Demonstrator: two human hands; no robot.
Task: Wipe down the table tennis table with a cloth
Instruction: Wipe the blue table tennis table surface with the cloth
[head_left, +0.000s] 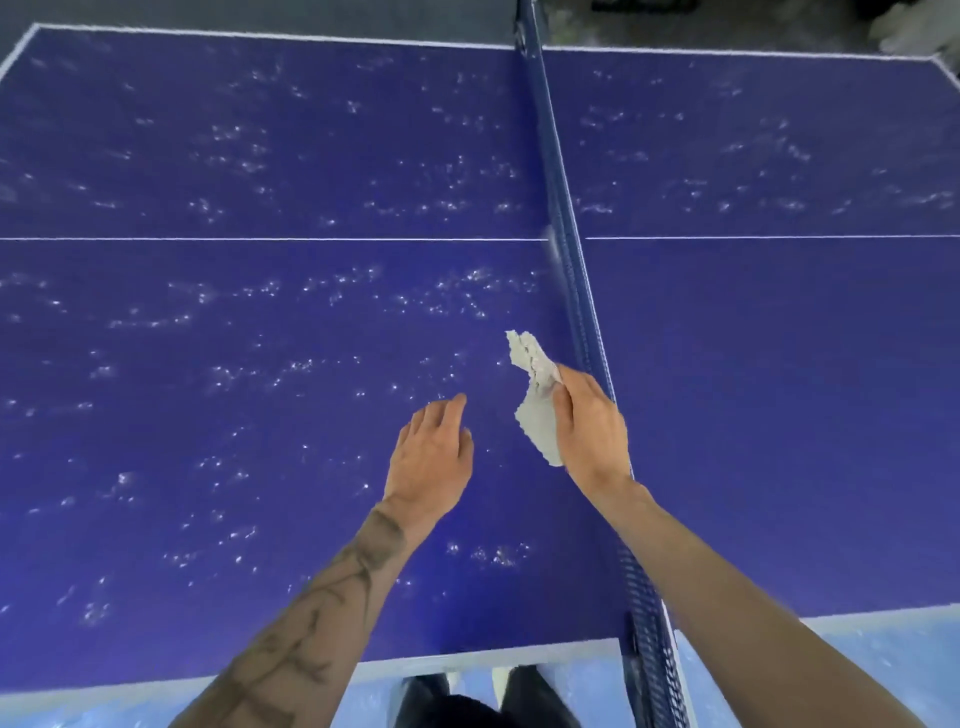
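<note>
Our two hands hang over the blue counter (260, 171): the left hand (431, 457) loosely open and empty, the right hand (592, 431) pinching one grey cloth (537, 395) beside the one net (571, 249). White specks dot the left half.

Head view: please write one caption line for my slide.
Right hand holds a grey cloth beside the net over the speckled blue table.

Grey cloth (537, 400) crumpled, hanging above blue worktop (260, 364) near net; worktop speckled with white spots.
</note>
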